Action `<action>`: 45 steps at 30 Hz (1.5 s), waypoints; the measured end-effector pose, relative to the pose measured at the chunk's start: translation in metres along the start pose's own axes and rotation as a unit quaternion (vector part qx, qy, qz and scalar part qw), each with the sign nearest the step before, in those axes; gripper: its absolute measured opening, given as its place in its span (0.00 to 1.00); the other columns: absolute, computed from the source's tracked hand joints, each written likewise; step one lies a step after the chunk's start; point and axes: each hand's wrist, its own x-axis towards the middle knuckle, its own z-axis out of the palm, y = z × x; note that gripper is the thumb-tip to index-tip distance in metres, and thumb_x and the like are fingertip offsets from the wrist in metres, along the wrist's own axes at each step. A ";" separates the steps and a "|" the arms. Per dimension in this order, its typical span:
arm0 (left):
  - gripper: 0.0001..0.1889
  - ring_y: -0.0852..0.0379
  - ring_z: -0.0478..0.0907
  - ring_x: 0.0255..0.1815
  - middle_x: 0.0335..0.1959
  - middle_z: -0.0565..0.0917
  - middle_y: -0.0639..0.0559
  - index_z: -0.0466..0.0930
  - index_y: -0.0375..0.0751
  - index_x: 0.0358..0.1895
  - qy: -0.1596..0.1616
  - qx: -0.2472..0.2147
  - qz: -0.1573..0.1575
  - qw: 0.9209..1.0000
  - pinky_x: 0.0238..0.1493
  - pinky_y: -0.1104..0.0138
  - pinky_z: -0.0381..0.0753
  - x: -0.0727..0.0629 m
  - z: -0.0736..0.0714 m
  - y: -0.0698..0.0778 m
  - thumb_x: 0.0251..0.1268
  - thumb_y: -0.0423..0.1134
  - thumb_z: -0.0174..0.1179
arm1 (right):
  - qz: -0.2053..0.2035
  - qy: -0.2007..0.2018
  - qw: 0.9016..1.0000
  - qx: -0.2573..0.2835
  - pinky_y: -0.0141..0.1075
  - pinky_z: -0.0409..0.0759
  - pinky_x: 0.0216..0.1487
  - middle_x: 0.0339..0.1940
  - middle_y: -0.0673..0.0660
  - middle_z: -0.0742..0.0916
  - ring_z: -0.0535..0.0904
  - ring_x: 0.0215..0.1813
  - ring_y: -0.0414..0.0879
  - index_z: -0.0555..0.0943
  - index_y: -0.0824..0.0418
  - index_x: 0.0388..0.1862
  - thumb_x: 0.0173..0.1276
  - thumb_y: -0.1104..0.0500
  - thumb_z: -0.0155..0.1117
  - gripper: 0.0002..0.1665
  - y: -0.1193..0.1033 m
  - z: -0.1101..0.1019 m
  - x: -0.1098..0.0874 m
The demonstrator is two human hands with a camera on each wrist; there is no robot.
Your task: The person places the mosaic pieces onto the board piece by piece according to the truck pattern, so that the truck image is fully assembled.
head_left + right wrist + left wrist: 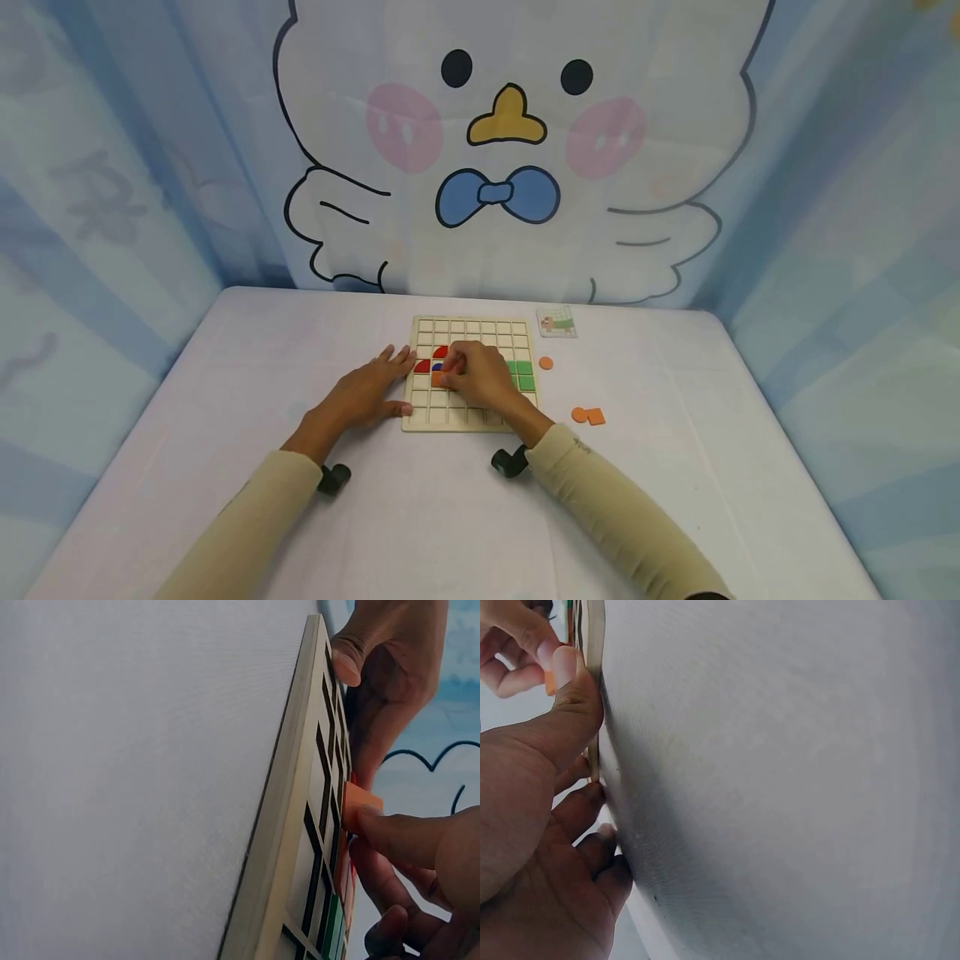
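Observation:
A pale wooden grid board (457, 419) lies flat on the table. My left hand (367, 388) rests at its left side with fingers spread, fingertips and thumb touching the edge. Over the board, my right hand (486, 377) pinches an orange square tile (360, 804), which stands tilted against the grid in the right wrist view. Red quarter-round tiles (422, 367) and a partly covered blue tile (437, 367) sit in cells near the right fingertips. Green square tiles (526, 382) fill cells on the right side. My right hand hides the middle of the board.
Right of the board lie a round orange tile (546, 363), another orange disc (579, 414) and an orange square (596, 417) touching it. A small picture card (557, 322) lies at the back right. A printed curtain (495, 250) hangs behind the white table (660, 433).

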 end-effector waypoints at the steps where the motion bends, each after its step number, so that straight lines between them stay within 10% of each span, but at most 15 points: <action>1: 0.51 0.34 0.46 0.89 0.89 0.53 0.45 0.54 0.46 0.86 0.000 0.001 0.001 1.000 0.80 0.33 0.61 0.000 0.000 0.000 0.66 0.53 0.73 | 0.000 0.001 1.000 -0.005 0.34 0.73 0.34 0.26 0.47 0.86 0.79 0.30 0.41 0.85 0.51 0.33 0.68 0.56 0.79 0.08 0.000 0.001 0.001; 23: 0.50 0.34 0.47 0.89 0.89 0.52 0.44 0.53 0.46 0.87 -0.003 0.003 -0.013 1.000 0.81 0.34 0.60 -0.003 -0.001 0.008 0.68 0.53 0.72 | 0.016 0.021 0.999 0.026 0.37 0.76 0.42 0.31 0.47 0.89 0.81 0.36 0.42 0.88 0.53 0.37 0.63 0.59 0.82 0.08 0.001 -0.015 -0.013; 45: 0.51 0.36 0.45 0.90 0.89 0.52 0.45 0.52 0.47 0.87 0.000 0.011 -0.017 1.000 0.82 0.35 0.60 0.000 0.000 0.007 0.68 0.52 0.72 | 0.060 0.077 0.995 0.014 0.35 0.70 0.33 0.32 0.50 0.89 0.74 0.31 0.46 0.90 0.56 0.42 0.63 0.61 0.81 0.10 0.069 -0.081 -0.070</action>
